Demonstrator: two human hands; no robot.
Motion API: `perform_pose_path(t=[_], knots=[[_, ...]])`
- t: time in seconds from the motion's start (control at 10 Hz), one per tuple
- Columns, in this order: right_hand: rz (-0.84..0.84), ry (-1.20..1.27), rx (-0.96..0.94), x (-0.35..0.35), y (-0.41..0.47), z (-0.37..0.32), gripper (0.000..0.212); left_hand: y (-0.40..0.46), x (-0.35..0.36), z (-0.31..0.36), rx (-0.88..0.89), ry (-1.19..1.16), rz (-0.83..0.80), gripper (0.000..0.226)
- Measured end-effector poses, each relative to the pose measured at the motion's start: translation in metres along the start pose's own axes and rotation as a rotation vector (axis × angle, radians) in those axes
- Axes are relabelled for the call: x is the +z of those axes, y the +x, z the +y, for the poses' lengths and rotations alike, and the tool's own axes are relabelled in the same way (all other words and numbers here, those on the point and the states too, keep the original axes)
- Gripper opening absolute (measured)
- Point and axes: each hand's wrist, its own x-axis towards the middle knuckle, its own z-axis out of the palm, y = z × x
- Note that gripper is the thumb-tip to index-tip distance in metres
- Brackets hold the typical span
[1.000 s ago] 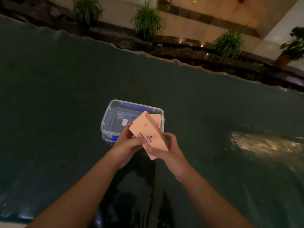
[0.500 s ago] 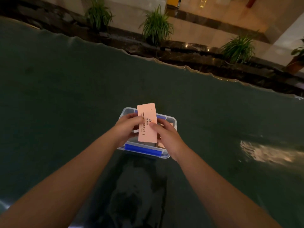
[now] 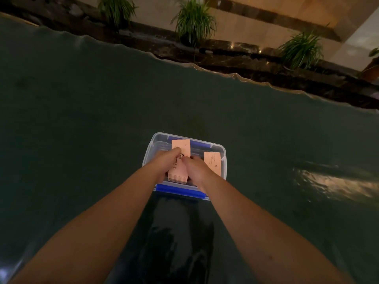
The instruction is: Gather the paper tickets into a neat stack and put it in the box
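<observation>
Dim, warm light falls on a dark green counter with a wavy far edge, and beyond it stand potted plants along a dark stone ledge. Both hands, the left hand and the right hand, are closed on a stack of pink tickets held over the clear box, where another ticket already lies at the right. The placing step seems to be in hand; the next move likely calls for lowering the stack flat inside and letting go without fanning it.

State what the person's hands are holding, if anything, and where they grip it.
Both hands, left and right, hold the ticket stack by its long side edges, over the box.
</observation>
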Motion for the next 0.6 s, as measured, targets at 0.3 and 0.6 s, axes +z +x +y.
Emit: perform_pose_path(t=[0.3,0.6], knots=[[0.049,-0.178,0.081,0.003,0.013,-0.002,0.041,0.015,0.003,-0.005,0.037,0.187,0.061,0.005],[0.114,-0.119,-0.086,-0.011,-0.003,0.010,0.028,-0.007,0.001,0.000,0.236,0.348,0.117,0.014]])
